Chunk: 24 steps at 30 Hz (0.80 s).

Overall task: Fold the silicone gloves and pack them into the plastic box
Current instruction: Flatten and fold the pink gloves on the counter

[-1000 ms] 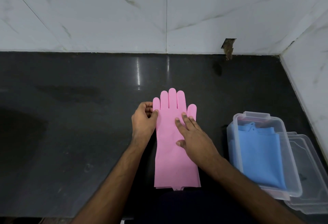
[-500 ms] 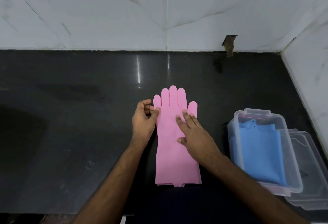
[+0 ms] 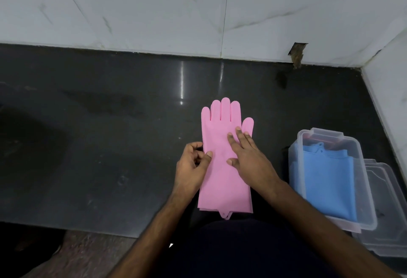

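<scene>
1. Since the earlier frames, both hands sit slightly nearer the cuff end of the pink gloves (image 3: 222,167); the left hand (image 3: 190,167) has slid down the left edge, while the gloves themselves lie as they did.
2. The pink gloves lie flat on the dark tabletop (image 3: 110,145), stacked one on another by the look of the layered cuff edges, finger ends toward the wall, cuffs at the near edge.
3. The right hand (image 3: 251,161) rests open and flat on the palm area of the gloves, fingers spread, pressing rather than gripping.
4. The left hand is loosely curled at the left edge, thumb on the pink surface; whether it pinches the edge cannot be told.
5. To the right, well apart from the pink gloves, stands the clear plastic box (image 3: 365,200), already holding folded blue gloves (image 3: 326,181). Its lid (image 3: 387,238) lies just beside it, partly under its right side.
6. My judgement: about half is done. The blue gloves are packed; the pink ones are aligned but not yet folded, then they must go into the box.
</scene>
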Tool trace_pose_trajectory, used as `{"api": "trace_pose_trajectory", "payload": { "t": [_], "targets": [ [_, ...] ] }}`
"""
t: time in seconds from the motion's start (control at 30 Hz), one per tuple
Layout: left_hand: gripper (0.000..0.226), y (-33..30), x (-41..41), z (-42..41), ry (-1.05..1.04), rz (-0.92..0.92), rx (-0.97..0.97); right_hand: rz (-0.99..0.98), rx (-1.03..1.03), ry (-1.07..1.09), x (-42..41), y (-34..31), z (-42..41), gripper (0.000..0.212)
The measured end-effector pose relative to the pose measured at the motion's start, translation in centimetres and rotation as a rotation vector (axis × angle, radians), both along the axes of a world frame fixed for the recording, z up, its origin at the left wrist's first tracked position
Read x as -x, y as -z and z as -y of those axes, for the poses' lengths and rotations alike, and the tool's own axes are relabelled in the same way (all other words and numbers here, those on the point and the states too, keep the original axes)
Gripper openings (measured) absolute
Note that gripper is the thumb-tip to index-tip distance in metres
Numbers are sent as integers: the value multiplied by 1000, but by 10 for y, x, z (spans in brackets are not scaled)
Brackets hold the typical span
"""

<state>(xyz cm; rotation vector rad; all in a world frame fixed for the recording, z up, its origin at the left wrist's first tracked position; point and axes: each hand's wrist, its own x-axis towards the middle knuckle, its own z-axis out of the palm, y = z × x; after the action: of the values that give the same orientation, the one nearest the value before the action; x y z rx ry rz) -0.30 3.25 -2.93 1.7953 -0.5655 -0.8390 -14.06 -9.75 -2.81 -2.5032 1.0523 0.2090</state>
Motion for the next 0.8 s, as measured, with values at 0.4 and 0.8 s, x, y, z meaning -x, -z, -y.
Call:
{"api": "trace_pose_trajectory", "payload": {
  "t": [0.4,0.8],
  "targets": [
    [16,6,5,-12,-5,91,-56,221,-15,269,26,-11,-38,63],
    [12,9,6,-13,1,55,-1,370,-325,457,56,-20,-52,44]
  ]
}}
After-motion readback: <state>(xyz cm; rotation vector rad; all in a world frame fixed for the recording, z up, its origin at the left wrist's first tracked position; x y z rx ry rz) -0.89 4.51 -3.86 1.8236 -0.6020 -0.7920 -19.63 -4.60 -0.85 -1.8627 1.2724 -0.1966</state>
